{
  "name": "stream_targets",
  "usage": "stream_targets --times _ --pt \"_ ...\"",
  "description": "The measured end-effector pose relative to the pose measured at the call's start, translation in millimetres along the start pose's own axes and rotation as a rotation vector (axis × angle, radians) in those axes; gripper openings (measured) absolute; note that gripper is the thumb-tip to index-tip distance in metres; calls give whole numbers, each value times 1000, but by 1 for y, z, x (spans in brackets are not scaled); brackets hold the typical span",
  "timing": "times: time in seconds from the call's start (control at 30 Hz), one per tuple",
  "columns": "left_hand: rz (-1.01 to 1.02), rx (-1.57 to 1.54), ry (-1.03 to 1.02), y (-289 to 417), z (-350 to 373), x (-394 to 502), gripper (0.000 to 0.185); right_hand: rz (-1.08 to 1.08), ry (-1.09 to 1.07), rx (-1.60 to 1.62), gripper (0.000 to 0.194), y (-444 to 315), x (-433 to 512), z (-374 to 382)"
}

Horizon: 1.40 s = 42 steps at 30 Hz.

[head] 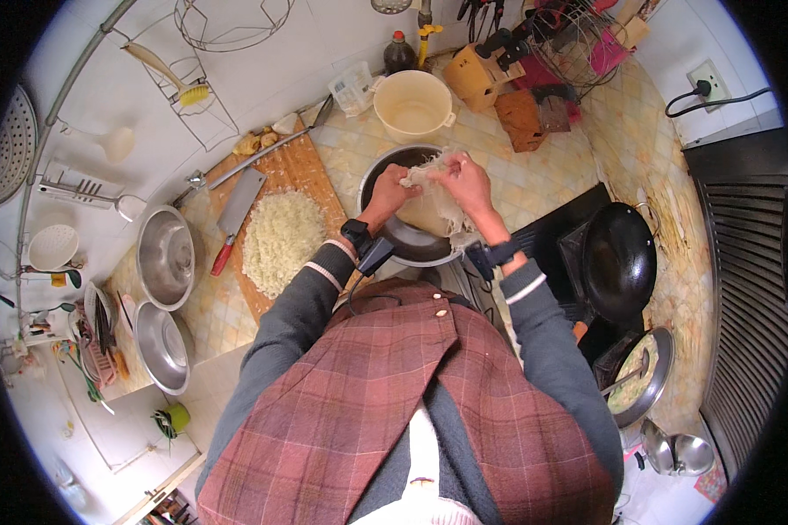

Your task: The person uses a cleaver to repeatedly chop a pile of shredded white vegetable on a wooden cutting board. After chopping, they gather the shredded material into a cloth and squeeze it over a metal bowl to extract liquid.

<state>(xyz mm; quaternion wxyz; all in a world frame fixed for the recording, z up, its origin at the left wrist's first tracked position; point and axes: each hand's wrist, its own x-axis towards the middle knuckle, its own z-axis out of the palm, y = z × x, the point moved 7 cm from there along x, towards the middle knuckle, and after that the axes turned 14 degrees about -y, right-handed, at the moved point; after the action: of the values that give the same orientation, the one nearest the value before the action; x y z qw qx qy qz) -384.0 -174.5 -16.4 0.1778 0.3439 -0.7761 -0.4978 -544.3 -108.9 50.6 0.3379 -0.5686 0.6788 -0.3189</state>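
A frayed, pale gauze cloth is stretched between my hands above a round stainless steel basin. My left hand pinches the cloth's edge on the left. On the right, my right hand grips another part of it with the fingertips. Loose threads hang from the cloth towards the basin's right rim. Below my hands a beige patch shows in the basin; whether it is cloth or liquid, I cannot tell. Left of the basin, finely chopped pale vegetable is heaped on a wooden cutting board.
A cleaver lies on the board's left side. Behind the basin stands a cream plastic tub. To the right are a black wok on the stove and a pan of food. Two metal bowls sit at far left.
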Motion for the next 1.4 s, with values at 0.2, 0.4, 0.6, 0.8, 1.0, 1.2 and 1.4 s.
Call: stream_targets --times 0.2,0.4,0.6,0.8,1.0,1.2,1.4 --pt "-104 -479 -107 -15 9 -2 19 -174 -9 -653 50 -13 -61 28" --pt "-139 -567 -125 -9 7 -5 21 -198 54 -471 14 12 -40 6" --pt "-110 -395 -115 -9 4 1 32 -361 157 -298 11 -3 13 -20" --pt "-128 -452 -216 -6 10 4 32 -82 -164 246 7 37 27 12" --pt "-96 -184 -282 -1 5 7 30 -158 -380 479 27 33 9 20" --pt "-119 -190 -342 -3 9 12 18 -374 -292 -129 62 17 10 4" --pt "-26 -268 -190 2 3 14 14 -393 -320 -512 29 14 30 23"
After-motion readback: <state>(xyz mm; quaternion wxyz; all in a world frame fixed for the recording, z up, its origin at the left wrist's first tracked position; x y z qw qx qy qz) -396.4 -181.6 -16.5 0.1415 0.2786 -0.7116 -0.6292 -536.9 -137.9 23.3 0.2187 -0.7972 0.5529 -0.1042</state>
